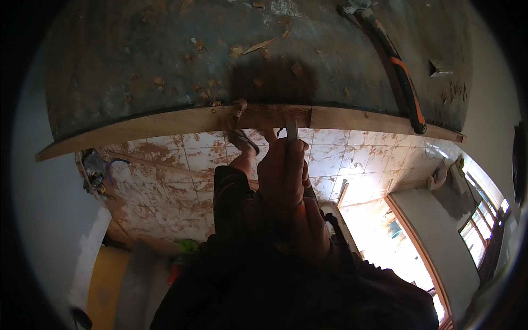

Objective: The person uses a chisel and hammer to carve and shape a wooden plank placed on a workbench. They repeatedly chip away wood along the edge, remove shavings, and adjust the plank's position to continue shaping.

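Observation:
A chisel (pixel 291 131) points away from me, its flat metal blade resting on the wooden edge strip (pixel 357 118) of a large dark board. My left hand (pixel 278 173) is closed around the chisel toward the blade, thumb along its side. Behind it, closer to my body, my right hand (pixel 313 225) is wrapped around the handle, of which a bit of orange shows. Shadow hides part of the fingers. A curled wood shaving (pixel 240 105) sits on the strip just left of the blade. Near the blade, a darker section of the strip ends at a joint line.
A hammer (pixel 397 66) with a black and orange grip lies on the dark board (pixel 165 55), its handle end over the strip. Wood chips (pixel 258 46) are scattered there, with a small metal piece (pixel 438 68) at right. Below is a dusty tiled floor (pixel 192 159); a bright doorway (pixel 390 236) opens lower right.

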`<action>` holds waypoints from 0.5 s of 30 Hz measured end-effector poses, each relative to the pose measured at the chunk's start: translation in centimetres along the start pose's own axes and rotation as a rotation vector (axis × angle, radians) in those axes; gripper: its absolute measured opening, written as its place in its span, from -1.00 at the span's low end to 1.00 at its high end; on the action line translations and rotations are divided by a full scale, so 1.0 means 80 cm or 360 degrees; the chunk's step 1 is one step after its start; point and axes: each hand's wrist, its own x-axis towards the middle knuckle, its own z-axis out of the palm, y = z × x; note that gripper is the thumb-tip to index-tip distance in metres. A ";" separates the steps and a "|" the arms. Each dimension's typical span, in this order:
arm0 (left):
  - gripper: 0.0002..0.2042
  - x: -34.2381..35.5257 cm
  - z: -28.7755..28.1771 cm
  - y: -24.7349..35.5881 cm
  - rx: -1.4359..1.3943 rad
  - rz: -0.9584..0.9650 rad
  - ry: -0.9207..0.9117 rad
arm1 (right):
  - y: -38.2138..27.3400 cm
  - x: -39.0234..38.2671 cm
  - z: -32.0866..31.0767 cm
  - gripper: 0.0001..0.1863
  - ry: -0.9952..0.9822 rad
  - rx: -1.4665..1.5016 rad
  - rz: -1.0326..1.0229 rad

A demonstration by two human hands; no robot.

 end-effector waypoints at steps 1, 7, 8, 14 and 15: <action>-0.78 0.000 -0.002 0.001 0.0012 -0.0024 0.0011 | 0.002 -0.007 0.001 -0.73 0.0005 -0.0001 0.0008; -0.72 0.017 -0.001 -0.001 0.0122 0.0049 -0.0093 | -0.001 0.006 0.014 -0.72 0.0069 -0.0025 -0.0098; -0.73 0.012 -0.006 -0.001 0.0135 0.0019 -0.0151 | -0.006 0.027 0.018 -0.72 0.0074 -0.0031 -0.0138; -0.73 0.008 -0.006 -0.007 0.0079 -0.0047 -0.0209 | -0.013 0.008 0.017 -0.72 0.0196 -0.0093 -0.0141; -0.73 0.018 -0.005 -0.003 0.0068 -0.0047 -0.0260 | -0.003 -0.005 0.015 -0.72 0.0196 -0.0079 -0.0127</action>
